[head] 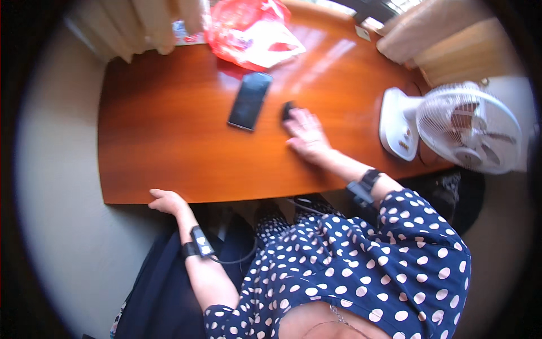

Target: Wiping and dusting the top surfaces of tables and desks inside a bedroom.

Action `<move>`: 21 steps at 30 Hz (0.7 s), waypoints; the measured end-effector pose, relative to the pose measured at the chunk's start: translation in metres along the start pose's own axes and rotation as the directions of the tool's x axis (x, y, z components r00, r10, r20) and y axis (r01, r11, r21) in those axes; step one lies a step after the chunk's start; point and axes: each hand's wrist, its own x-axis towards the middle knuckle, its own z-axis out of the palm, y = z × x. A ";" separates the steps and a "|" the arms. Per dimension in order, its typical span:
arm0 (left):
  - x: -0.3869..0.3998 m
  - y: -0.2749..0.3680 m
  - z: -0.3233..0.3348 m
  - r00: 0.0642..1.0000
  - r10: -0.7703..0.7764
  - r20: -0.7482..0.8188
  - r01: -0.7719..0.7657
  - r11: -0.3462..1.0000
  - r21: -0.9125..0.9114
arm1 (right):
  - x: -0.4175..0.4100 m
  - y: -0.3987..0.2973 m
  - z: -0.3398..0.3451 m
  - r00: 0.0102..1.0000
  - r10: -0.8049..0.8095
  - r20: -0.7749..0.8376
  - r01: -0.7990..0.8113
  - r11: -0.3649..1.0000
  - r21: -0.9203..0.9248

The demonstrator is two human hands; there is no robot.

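Note:
My right hand point(308, 133) reaches over the brown wooden table point(178, 161), palm down and slightly blurred. Its fingertips are at a small black object point(288, 110), possibly a computer mouse, which they partly cover. The fingers look extended, not wrapped around it. Left of that hand, a dark smartphone point(250, 101) lies flat with its screen unlit. My left hand point(169, 202) rests at the table's front edge, near the left corner. Its thumb and a finger are spread apart, and I see nothing held in it.
A red and white plastic bag point(254, 36) lies at the table's back. On the right stands a white electric fan point(468, 127), its base point(398, 127) on the table. Curtains point(148, 25) hang at the back left. A cable point(237, 260) runs from the device on my left forearm.

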 end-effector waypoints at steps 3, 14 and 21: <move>0.022 -0.006 0.014 1.000 -0.001 -0.023 0.003 0.998 0.069 | -0.013 -0.062 0.008 0.948 -0.266 0.177 0.235 0.956 0.178; 0.071 -0.069 -0.012 0.976 -0.201 -0.083 0.206 0.977 0.061 | -0.117 0.080 -0.012 0.978 0.157 0.136 -0.153 0.987 -0.041; -0.036 -0.127 0.014 0.981 -0.182 0.061 0.186 0.979 -0.083 | -0.084 -0.049 0.005 0.974 -0.118 0.196 0.113 0.993 0.035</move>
